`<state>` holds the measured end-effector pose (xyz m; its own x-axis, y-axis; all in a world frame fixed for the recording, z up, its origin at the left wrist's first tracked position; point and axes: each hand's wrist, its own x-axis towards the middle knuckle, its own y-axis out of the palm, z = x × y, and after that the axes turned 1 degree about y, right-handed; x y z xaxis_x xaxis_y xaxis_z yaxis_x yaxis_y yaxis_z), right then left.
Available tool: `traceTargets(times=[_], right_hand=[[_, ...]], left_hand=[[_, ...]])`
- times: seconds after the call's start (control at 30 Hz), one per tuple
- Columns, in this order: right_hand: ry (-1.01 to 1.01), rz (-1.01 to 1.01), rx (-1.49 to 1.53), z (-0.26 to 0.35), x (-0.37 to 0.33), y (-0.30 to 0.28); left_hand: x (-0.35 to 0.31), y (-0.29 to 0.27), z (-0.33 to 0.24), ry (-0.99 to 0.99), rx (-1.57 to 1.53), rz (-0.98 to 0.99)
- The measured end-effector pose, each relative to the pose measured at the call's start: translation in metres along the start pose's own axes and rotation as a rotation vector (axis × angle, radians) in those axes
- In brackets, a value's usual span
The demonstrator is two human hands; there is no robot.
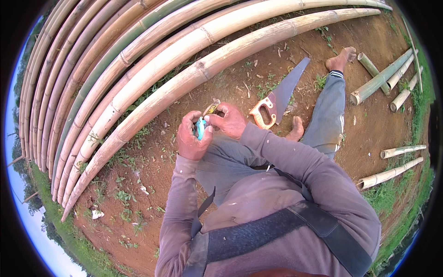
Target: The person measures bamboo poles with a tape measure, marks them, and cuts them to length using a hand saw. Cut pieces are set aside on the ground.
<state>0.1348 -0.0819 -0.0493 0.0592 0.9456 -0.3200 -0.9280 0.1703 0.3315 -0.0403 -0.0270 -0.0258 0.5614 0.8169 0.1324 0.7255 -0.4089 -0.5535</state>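
Observation:
My left hand (pixel 191 138) is closed around a small turquoise object (pixel 200 128), whose kind I cannot make out. Close beside it, my right hand (pixel 230 121) pinches a thin yellow strip with dark marks (pixel 212 109). The two hands nearly touch above my bent leg, and the fingers partly hide both small things. Whether the strip joins the turquoise object cannot be told. Right of my hands, a handsaw (pixel 286 92) with an orange-tan handle lies on the soil, its broad blade pointing away.
Long bamboo poles (pixel 203 69) lie side by side across the left and far side. Shorter cut bamboo pieces (pixel 376 87) rest at the right, with two more bamboo lengths (pixel 392 173) nearer. My outstretched leg (pixel 325 115) lies beyond the saw. Brown soil (pixel 152 221) carries weeds and chips.

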Motion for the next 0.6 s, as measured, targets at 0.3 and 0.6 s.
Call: traceTargets(times=[0.3,0.6], right_hand=[[0.015,-0.517,0.347,0.037,0.042,-0.123],[-0.155,-0.875,0.277,0.053,0.108,-0.183]], left_hand=[[0.043,-0.020,0.025,-0.065,0.297,0.139],[0.023,-0.085,0.080,-0.292,0.334,-0.064]])
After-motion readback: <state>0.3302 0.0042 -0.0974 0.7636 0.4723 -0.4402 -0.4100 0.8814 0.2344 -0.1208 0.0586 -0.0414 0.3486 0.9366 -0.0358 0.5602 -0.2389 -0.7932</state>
